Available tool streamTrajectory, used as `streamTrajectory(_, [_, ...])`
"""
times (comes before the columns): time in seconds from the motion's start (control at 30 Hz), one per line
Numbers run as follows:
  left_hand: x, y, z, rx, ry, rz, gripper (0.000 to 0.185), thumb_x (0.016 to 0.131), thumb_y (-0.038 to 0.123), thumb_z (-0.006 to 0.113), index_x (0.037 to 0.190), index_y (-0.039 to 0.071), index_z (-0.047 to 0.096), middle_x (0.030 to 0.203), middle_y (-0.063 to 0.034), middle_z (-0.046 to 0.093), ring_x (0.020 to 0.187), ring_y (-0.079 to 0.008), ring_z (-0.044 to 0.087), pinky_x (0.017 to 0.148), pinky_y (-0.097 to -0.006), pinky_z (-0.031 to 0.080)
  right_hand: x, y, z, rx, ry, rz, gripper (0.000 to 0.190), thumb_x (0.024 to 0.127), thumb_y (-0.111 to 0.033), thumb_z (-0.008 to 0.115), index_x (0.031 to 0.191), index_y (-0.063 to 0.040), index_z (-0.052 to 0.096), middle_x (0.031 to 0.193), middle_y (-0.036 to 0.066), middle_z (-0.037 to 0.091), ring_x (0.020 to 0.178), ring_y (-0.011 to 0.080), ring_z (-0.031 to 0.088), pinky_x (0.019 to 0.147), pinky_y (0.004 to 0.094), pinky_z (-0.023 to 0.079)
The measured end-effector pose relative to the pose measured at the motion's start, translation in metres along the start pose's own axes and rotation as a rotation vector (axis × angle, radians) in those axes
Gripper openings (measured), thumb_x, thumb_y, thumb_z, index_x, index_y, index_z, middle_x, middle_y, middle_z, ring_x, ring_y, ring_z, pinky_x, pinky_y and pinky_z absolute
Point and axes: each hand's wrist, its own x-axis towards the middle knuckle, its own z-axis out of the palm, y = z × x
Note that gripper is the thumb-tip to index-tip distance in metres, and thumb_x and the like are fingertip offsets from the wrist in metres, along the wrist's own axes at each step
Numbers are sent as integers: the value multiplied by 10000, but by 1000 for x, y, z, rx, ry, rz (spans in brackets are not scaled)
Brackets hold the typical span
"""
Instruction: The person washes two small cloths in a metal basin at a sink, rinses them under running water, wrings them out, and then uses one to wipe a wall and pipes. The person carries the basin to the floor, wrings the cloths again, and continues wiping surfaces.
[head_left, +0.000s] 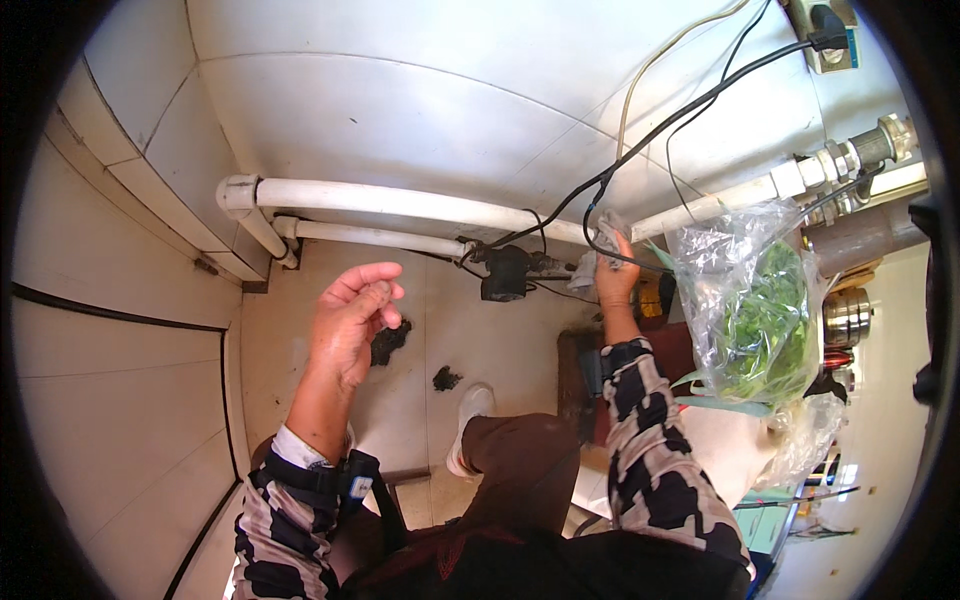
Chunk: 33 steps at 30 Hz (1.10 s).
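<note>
My right hand (616, 283) grips a grey cloth (613, 225) and presses it against the upper white pipe (397, 204) along the tiled wall. A black cable (594, 234) loops across the cloth and the fingers. Left of that wrist hangs another pale bit of cloth (583, 271), partly hidden. My left hand (352, 322) hovers over the floor, its fingers loosely curled and a little apart, with nothing seen in them. Below the upper pipe, a shorter white pipe (382, 235) leads to a black pump-like fitting (504, 274).
A clear plastic bag of leafy greens (757, 315) stands right of my right forearm. Cables run up to a wall socket (832, 45). Metal pipe fittings (840, 161) sit at upper right. Two dark patches (448, 378) mark the floor near my shoe (474, 416). A pale panel (127, 405) borders the left.
</note>
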Motion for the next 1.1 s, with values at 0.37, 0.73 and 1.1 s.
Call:
streamTrajectory(0.37, [2, -6, 2, 59, -45, -14, 193, 828, 88, 567, 1009, 22, 587, 814, -39, 597, 590, -94, 530, 578, -229, 449, 7, -25, 13, -73, -57, 128, 472, 706, -22, 635, 1159, -47, 503, 1060, 161, 589, 976, 262, 574, 804, 323, 456])
streamTrajectory(0.73, [10, -13, 4, 81, -16, -9, 169, 822, 63, 554, 981, 34, 601, 791, -40, 605, 554, -84, 520, 553, -219, 443, 13, -50, 1, -151, -271, 108, 482, 690, -69, 620, 1154, -94, 493, 963, 193, 598, 886, 339, 590, 721, 366, 472])
streamTrajectory(1.1, [12, -15, 5, 131, -40, -36, 202, 834, 75, 542, 1022, 17, 585, 807, -46, 599, 574, -99, 525, 570, -229, 446, -14, -69, 40, -75, -135, -32, 583, 688, -36, 611, 1234, -119, 422, 1043, 208, 558, 922, 392, 547, 757, 396, 462])
